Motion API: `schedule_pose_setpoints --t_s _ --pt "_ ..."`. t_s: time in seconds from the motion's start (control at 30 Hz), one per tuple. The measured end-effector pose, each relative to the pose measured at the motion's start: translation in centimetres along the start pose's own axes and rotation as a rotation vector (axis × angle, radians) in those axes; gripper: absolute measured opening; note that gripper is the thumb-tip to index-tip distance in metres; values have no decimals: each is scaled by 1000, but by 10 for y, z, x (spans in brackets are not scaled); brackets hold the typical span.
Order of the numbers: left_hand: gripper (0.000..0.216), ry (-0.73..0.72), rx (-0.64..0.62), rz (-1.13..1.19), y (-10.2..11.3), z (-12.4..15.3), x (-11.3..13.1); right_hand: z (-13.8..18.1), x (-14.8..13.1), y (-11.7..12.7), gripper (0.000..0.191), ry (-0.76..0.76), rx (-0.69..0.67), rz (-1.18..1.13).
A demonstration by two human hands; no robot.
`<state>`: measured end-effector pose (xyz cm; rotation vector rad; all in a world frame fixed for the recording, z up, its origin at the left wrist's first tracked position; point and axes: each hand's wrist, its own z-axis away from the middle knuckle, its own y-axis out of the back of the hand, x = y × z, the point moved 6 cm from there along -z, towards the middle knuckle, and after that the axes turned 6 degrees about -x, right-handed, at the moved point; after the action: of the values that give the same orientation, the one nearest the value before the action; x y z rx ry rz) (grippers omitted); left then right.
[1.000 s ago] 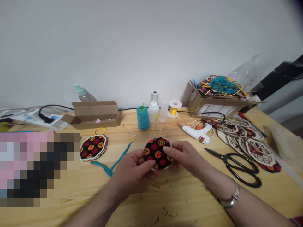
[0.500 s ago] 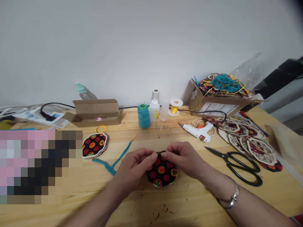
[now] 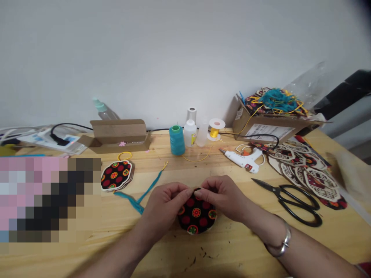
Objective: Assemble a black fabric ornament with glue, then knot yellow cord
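On the wooden table (image 3: 162,251): a round fabric disc (image 3: 196,215), black with red and orange dots, is held between both hands, close to the near edge.
Left hand (image 3: 165,204): the upper rim of the disc is pinched between thumb and fingers, closed almost fully.
Right hand (image 3: 222,197): the same rim is pinched from the other side, with the fingertips nearly meeting those of the left hand; a silver bangle (image 3: 282,245) is worn on the wrist.
Hidden part: the top of the disc is covered by fingers, so the pinched spot cannot be made out, and contact between disc and wood cannot be told.
Left of the hands: a teal cord (image 3: 142,197) is laid just beside the left hand, and a stack of discs (image 3: 116,175) lies beyond it.
Right of the hands: black scissors (image 3: 290,204) and a white glue gun (image 3: 242,160) are placed well apart from the right hand.
Far side: a teal thread cone (image 3: 177,141) and a cardboard box (image 3: 268,129) are set by the wall.
Left edge: a large patch (image 3: 49,199) is pixelated and cannot be made out.
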<state>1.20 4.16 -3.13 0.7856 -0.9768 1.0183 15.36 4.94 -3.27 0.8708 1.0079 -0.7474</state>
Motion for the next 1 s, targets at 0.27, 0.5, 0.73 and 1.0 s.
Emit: schedule_pose_setpoints --t_s 0.27,0.5,0.73,1.0 --pt "34 63 -102 389 -3 -4 -6 -3 2 19 24 -86 180 -163" --pt "21 45 -47 225 -3 -3 -2 -4 4 17 25 -74 172 -188" --pt "27 52 -87 395 -4 -4 -6 -5 7 19 27 -50 199 -221" --pt "20 58 -142 314 -9 -2 -3 -6 12 24 29 -44 276 -322"
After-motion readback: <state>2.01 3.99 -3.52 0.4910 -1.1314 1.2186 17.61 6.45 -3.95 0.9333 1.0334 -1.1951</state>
